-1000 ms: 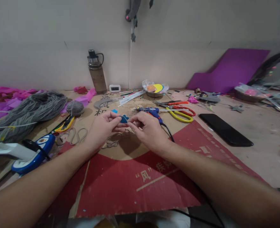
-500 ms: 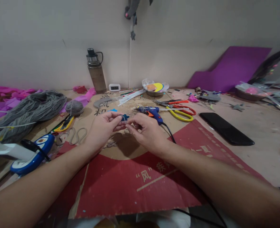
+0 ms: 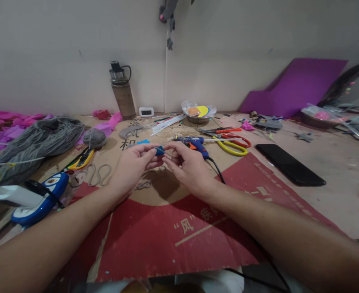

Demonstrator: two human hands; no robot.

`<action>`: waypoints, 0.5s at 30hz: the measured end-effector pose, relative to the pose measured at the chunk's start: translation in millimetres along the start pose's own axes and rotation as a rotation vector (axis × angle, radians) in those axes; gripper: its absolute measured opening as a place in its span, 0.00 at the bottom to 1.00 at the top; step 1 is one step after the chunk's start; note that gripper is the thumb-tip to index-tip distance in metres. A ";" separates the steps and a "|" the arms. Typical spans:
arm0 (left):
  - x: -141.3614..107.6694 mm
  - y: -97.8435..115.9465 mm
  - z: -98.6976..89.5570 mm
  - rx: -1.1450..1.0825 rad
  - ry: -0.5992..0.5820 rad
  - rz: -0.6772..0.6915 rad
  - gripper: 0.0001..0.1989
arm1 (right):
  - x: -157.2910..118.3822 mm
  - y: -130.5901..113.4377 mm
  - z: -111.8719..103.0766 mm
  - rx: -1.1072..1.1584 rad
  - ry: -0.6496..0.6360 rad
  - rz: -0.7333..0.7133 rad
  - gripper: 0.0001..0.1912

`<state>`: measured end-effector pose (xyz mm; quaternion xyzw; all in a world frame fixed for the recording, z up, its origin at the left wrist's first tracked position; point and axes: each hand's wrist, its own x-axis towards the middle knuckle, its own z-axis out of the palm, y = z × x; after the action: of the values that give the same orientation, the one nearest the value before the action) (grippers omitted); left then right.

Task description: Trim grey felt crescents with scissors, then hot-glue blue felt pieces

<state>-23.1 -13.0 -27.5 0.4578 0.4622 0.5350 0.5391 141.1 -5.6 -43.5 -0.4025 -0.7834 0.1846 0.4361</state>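
Between thumb and fingers my left hand [image 3: 133, 162] pinches a small blue piece [image 3: 159, 151], its outline partly hidden by the fingertips. A thin grey strand of yarn [image 3: 166, 153] runs from that piece to my right hand [image 3: 190, 165], whose thumb and fingers are closed on it. Both hands are raised over the cardboard [image 3: 149, 240], fingertips almost meeting. Another bright blue cutout [image 3: 143, 142] lies just behind my left hand. Loose grey yarn [image 3: 144, 185] lies under the hands. A blue glue gun [image 3: 200, 147] rests behind my right hand.
Scissors with yellow handles [image 3: 232, 147] and a black phone [image 3: 290, 165] lie to the right. At left are a grey yarn skein [image 3: 42, 142], a yarn ball [image 3: 94, 138], a yellow cutter [image 3: 81, 158] and a blue-white power strip [image 3: 42, 199]. A bottle [image 3: 122, 95] stands at the back.
The blue piece has turned between the fingers, and the yarn now lies across it toward my right hand. My right fingers have shifted slightly; both arms stay nearly in place.
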 end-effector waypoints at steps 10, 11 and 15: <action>-2.3 2.5 1.6 0.004 0.018 0.009 0.07 | -1.9 -0.7 -1.8 -0.114 -0.061 -0.166 0.12; -2.3 2.3 1.2 0.002 0.014 0.007 0.08 | -2.1 -0.6 -2.0 -0.151 -0.070 -0.177 0.12; -1.6 1.4 0.1 -0.028 0.015 0.014 0.07 | -2.8 -1.7 -2.9 -0.232 -0.064 -0.221 0.12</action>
<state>-23.3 -14.6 -26.2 0.4493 0.4556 0.5485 0.5382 143.5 -9.1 -42.3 -0.3555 -0.8523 0.0567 0.3793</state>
